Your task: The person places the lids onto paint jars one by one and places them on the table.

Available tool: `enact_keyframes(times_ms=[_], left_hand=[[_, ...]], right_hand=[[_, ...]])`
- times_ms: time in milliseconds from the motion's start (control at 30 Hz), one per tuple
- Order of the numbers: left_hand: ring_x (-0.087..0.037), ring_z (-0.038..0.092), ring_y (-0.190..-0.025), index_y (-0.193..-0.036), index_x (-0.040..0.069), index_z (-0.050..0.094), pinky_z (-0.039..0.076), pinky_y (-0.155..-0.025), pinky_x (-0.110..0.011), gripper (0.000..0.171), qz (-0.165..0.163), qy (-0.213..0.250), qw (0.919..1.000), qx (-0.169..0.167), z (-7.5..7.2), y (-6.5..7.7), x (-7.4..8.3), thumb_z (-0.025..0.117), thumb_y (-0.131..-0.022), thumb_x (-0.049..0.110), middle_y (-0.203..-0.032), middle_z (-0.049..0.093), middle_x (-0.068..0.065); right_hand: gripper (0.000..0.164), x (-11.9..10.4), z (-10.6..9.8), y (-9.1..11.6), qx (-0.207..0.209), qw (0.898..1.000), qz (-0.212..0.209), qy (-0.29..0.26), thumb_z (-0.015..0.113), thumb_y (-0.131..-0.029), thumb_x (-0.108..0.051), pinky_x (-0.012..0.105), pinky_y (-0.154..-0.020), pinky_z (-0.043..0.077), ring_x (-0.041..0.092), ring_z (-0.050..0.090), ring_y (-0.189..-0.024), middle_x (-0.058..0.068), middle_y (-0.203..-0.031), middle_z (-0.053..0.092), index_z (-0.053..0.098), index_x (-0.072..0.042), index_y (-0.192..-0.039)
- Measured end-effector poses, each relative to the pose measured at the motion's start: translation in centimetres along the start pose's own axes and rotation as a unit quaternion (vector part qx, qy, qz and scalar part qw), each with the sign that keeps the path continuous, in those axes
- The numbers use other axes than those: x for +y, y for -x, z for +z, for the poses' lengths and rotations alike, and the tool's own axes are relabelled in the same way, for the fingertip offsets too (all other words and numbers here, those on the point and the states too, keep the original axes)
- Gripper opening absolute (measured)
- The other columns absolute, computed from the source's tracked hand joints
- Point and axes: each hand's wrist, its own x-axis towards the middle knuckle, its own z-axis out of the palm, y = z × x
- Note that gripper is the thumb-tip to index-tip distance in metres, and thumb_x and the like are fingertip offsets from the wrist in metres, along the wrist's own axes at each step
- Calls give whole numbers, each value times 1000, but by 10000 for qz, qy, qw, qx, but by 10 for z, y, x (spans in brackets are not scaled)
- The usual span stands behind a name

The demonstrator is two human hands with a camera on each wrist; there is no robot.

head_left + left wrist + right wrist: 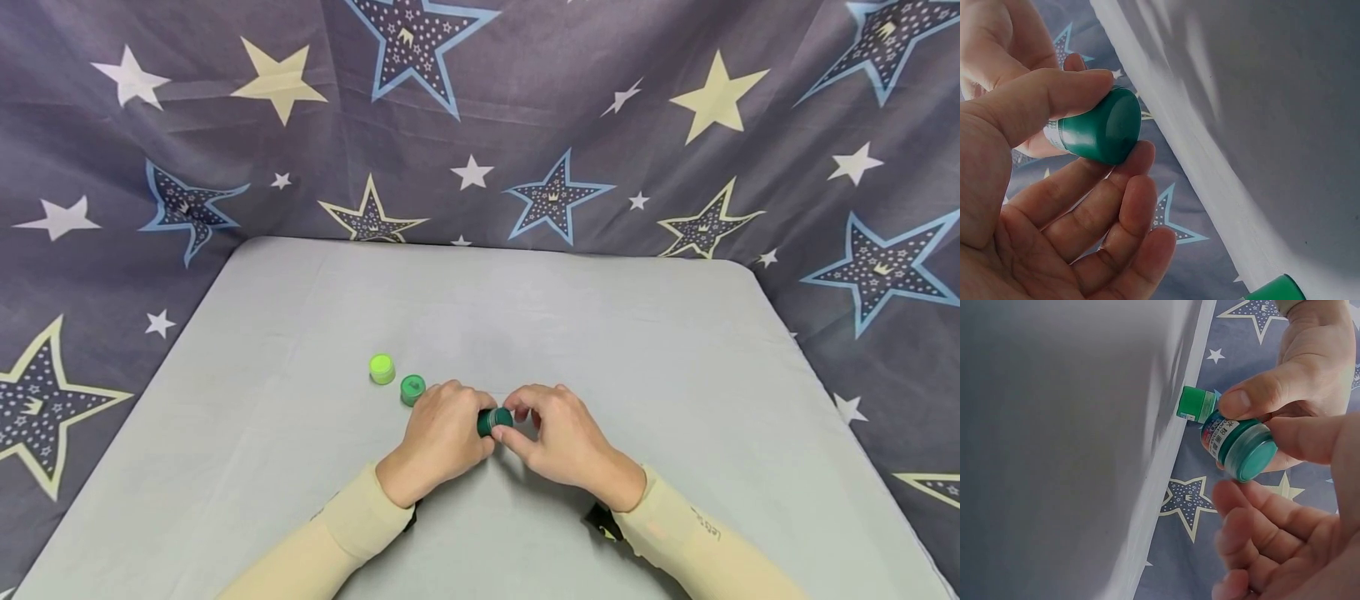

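Observation:
A small dark green paint jar (489,422) is tilted on its side between the two hands. My left hand (448,429) grips its body between thumb and fingers; the rounded green base (1107,128) shows in the left wrist view. Around the lid (1257,461), which points toward the right, my right hand (566,435) has its thumb on one side and fingertips at the other. A printed label (1221,434) wraps the jar's body. Just beyond the left hand stands a mid-green paint jar (412,390).
Farther left on the pale grey table (525,317) stands a lime-green jar (382,369). A dark curtain (480,125) with a star pattern surrounds the table at the back and sides.

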Motion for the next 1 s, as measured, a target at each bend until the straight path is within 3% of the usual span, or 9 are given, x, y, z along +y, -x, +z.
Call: enact_keyframes(times_ms=[367,667,833,1000], left_hand=[[-9,43,-57,-70,24,68,36,-59,-29,24,-124,-64,9999,-66,0,0,2,91,-70,14,-54,45,14],[-9,43,-56,-70,24,69,36,-59,-29,24,-101,-84,9999,-54,0,0,2,91,-70,15,-54,44,14],[-10,43,-57,-71,23,70,36,-60,-29,23,-110,-59,9999,-77,0,0,1,91,-71,15,-56,46,13],[-10,45,-60,-73,22,71,37,-61,-30,23,-116,-21,9999,-105,0,0,0,93,-69,16,-58,50,13]], right_hand=[[14,2,1,-1,85,9998,66,192,81,-89,-30,28,-66,41,-1,45,-59,-15,-73,59,73,-19,-87],[18,2,0,0,82,9995,258,135,81,-89,-33,29,-68,42,0,45,-57,-16,-69,56,71,-20,-82],[22,2,-3,-1,98,9997,136,166,85,-85,-34,29,-66,42,1,47,-60,-7,-76,64,74,-15,-91],[38,1,-7,0,59,10000,-18,72,91,-77,-24,31,-66,40,4,45,-59,1,-87,68,73,-9,-107]])
